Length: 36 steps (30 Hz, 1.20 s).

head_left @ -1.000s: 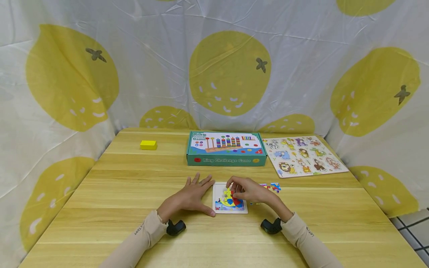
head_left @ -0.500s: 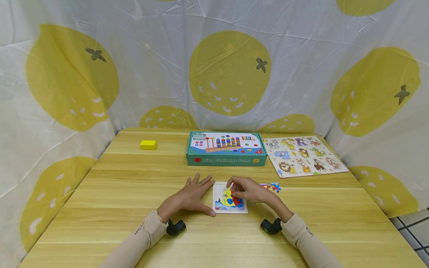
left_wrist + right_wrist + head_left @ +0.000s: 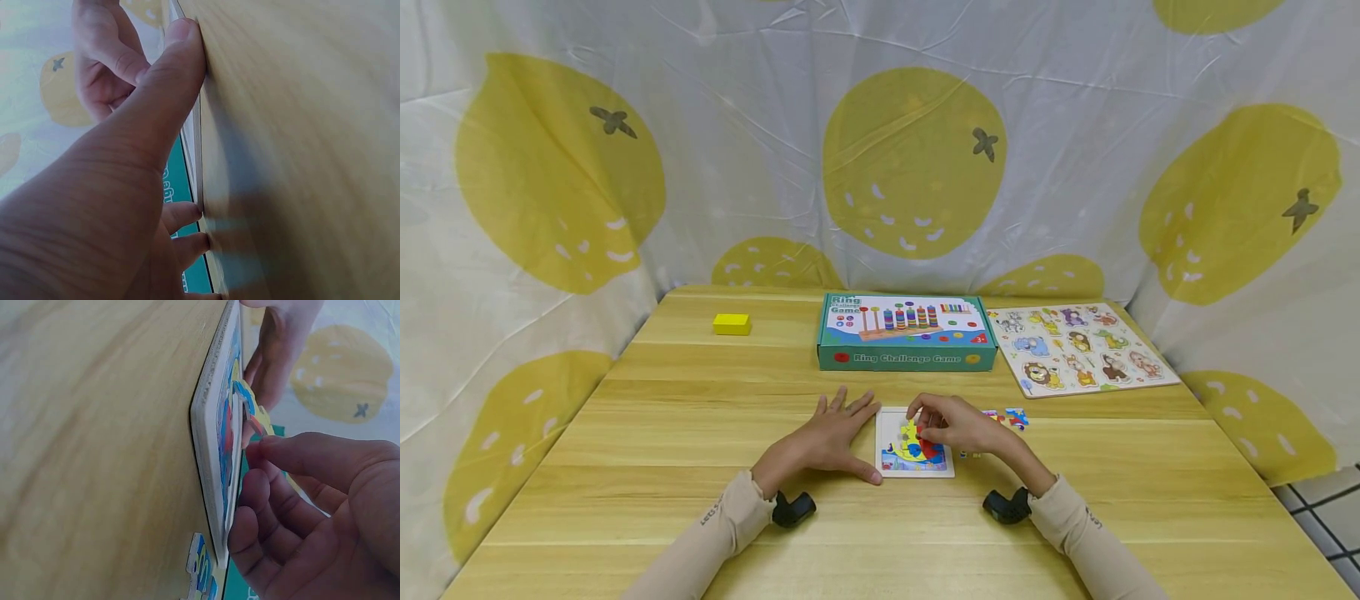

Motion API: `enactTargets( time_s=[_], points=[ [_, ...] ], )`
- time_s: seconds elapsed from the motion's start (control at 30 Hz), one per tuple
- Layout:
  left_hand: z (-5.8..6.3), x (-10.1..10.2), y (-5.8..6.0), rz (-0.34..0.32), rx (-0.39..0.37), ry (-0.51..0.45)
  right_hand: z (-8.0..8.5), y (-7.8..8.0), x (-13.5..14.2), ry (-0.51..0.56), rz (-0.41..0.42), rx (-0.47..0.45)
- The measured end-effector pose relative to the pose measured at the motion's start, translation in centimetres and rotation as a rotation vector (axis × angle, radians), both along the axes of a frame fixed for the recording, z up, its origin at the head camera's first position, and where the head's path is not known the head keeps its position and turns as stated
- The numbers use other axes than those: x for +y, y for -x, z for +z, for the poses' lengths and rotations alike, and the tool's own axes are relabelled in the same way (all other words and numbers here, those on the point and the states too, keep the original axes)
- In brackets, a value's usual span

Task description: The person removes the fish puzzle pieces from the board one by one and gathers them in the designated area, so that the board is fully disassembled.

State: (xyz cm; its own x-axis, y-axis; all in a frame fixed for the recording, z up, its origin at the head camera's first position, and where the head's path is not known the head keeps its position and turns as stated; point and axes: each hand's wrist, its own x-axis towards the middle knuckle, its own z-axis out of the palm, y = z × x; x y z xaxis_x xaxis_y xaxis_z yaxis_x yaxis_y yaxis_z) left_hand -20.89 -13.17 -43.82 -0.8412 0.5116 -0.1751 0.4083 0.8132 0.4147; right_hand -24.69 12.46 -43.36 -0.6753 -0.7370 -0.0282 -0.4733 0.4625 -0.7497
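A small white jigsaw board (image 3: 891,427) lies flat on the wooden table (image 3: 670,433) in front of me. My left hand (image 3: 835,433) rests flat beside its left edge, fingers spread and thumb against the board (image 3: 195,144). My right hand (image 3: 951,423) hovers over the board with curled fingers and pinches a red puzzle piece (image 3: 929,448) at the picture. In the right wrist view the thumb and fingers (image 3: 294,459) press that piece (image 3: 236,428) onto the board (image 3: 209,431).
Several loose puzzle pieces (image 3: 1007,417) lie right of the board. A green ring game box (image 3: 906,333) stands behind it, an animal peg puzzle (image 3: 1078,348) at the back right, a yellow block (image 3: 732,324) at the back left. A lemon-print cloth hangs around the table.
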Motion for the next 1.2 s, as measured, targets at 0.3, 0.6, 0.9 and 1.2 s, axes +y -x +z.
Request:
enactTargets(
  time_s=[0.3, 0.6, 0.9, 1.2],
  points=[
    [-0.06, -0.04, 0.04, 0.001, -0.003, -0.005, 0.09, 0.02, -0.04, 0.004, -0.008, -0.002],
    [-0.11, -0.08, 0.08, 0.003, -0.006, -0.006, 0.09, 0.01, -0.04, 0.007, -0.011, 0.005],
    [-0.18, -0.14, 0.08, -0.004, -0.002, -0.005, -0.06, 0.05, 0.03, 0.021, 0.001, 0.009],
    [0.06, -0.1, -0.09, -0.003, -0.003, -0.006, 0.28, -0.04, 0.53, 0.023, -0.008, -0.003]
  ],
)
